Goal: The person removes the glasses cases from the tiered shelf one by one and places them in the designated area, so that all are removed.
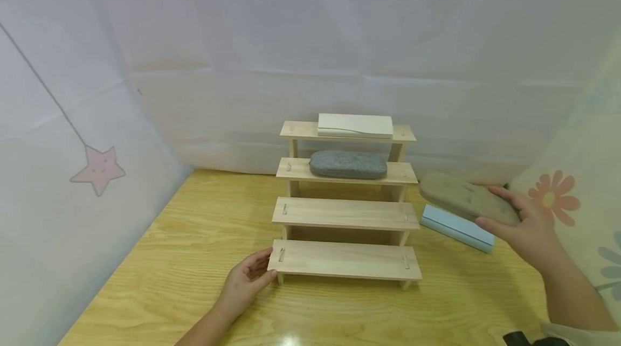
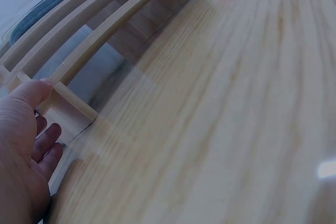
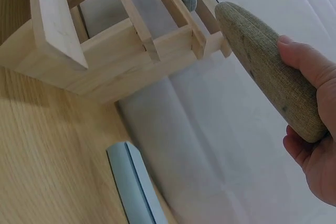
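Stand of pale wood with four stepped shelves (image 1: 345,211), placed on a yellow wood-grain counter (image 1: 179,249). Right hand (image 1: 526,230): thumb and fingers grip one end of an elongated, round-ended, olive-brown fabric case (image 1: 458,195), held above the counter to the right of the stand, its free end toward the stand. Left hand (image 1: 242,284): thumb at the front corner and fingers at the side pinch the left end of the lowest shelf. A white, flat rectangular case (image 1: 355,124) lies lengthwise on the top shelf; a dark grey, rounded fabric case (image 1: 348,164) lies on the shelf second from the top. A light blue, narrow oblong case (image 1: 458,229) rests on the counter, right of the stand and below the olive-brown case.
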### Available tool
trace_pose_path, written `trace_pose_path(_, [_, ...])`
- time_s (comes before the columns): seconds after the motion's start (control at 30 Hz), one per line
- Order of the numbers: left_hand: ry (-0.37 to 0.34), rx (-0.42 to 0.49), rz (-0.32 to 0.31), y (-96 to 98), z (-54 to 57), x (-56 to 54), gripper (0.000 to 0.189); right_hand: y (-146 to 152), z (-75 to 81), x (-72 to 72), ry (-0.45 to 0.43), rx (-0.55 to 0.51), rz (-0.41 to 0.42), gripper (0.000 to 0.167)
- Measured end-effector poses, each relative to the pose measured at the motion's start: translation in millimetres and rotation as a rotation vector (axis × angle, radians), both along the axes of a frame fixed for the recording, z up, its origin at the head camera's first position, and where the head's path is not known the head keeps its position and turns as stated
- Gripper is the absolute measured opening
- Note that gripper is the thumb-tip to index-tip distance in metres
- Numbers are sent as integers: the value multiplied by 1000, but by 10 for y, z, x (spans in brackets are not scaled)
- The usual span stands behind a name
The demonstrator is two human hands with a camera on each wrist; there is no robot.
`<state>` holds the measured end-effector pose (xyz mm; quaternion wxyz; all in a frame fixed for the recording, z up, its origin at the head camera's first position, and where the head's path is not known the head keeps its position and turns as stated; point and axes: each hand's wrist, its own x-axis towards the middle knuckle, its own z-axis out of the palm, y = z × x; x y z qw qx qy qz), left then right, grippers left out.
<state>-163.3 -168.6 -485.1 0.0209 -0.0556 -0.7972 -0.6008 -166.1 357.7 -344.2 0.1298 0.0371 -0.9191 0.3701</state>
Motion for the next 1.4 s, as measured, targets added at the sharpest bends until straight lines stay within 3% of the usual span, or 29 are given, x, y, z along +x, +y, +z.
trace_pose_path(0.17, [-2, 1, 8, 5, -4, 2, 49, 100, -109, 24, 49, -21, 12, 76])
trace_pose_path(0.33, [-7, 3, 10, 7, 2, 2, 49, 190, -195, 43, 30, -15, 19, 77])
trace_pose_path(0.63, [0, 5, -1, 1, 3, 5, 50, 255, -297, 88, -187, -8, -19, 83])
trace_pose_path(0.9, [5, 8, -11, 0, 9, 11, 50, 306, -510, 94, -149, 4, -47, 80])
trace_pose_path(1.4, [23, 15, -5, 6, -12, 5, 49, 307, -767, 100, -197, -38, -57, 83])
